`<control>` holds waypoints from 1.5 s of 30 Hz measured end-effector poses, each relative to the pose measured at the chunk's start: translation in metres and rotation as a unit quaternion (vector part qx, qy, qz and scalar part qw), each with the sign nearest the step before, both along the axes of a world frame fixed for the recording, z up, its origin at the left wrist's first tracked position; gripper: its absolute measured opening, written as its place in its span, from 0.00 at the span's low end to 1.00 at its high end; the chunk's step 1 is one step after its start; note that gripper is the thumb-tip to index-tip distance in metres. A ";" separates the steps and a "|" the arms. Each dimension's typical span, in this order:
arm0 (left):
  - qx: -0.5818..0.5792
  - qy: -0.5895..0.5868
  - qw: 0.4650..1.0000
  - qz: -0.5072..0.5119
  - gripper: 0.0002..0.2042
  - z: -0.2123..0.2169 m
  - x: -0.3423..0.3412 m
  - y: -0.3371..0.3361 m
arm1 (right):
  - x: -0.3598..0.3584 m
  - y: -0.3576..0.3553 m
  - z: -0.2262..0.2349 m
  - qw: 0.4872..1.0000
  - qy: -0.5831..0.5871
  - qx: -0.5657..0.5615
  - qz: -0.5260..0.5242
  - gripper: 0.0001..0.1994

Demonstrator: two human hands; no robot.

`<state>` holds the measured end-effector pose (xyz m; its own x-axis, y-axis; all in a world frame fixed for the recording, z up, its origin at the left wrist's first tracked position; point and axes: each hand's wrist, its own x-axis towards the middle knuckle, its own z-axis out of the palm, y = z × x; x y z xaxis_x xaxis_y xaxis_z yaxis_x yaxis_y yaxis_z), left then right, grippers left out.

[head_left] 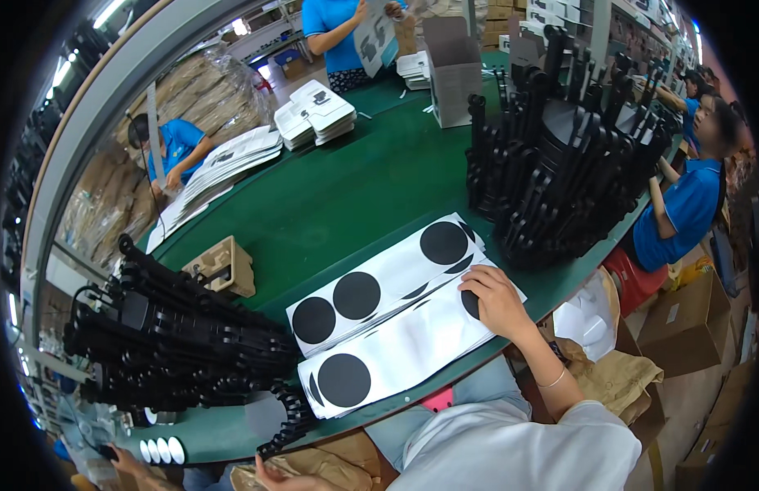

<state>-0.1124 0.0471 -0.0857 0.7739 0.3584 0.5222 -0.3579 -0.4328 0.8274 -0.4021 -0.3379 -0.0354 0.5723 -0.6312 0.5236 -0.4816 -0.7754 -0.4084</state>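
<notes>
My right hand (496, 301) rests over a white sheet (420, 331) printed or stuck with black discs, its fingers stretched out and slightly bent beside a partly covered black disc (470, 304). Under and behind that sheet lies a second white sheet (396, 274) with more black discs (357, 295). At the lower edge, my left hand (285, 481) is mostly cut off; a fingertip meets the end of a black jointed part (294, 421). Beside this part, a flat grey plate (266, 415) shows on the table's front edge. Whether my left fingers grip the part is hidden.
Black jointed parts are heaped at left (183, 327) and right (568, 155) on the green table (339, 204). A beige tray (224, 268) stands behind the left heap. White round pieces (163, 450) sit at lower left. Co-workers in blue shirts (682, 214) sit and stand around.
</notes>
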 end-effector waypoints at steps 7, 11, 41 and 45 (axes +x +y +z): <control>0.080 -0.217 0.880 -0.414 0.15 0.089 -0.118 -0.152 | 0.003 -0.007 -0.018 0.999 -0.024 -0.007 0.035 0.12; 0.230 -0.110 0.721 -0.644 0.13 0.091 -0.163 -0.228 | -0.002 -0.003 -0.016 0.999 -0.045 -0.003 0.030 0.12; 0.436 -0.125 0.643 -0.617 0.34 0.055 -0.190 -0.266 | -0.171 0.032 -0.030 0.739 -0.657 0.067 -0.129 0.15; 0.410 -0.071 0.642 -0.644 0.31 0.072 -0.179 -0.269 | -0.139 0.027 -0.032 0.712 -0.685 0.146 -0.049 0.15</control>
<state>-0.2919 -0.2215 -0.0141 0.0764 -0.9715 0.2245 -0.9027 0.0283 0.4294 -0.5408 -0.3110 -0.0673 -0.4031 -0.8295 0.3867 0.4775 -0.5510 -0.6844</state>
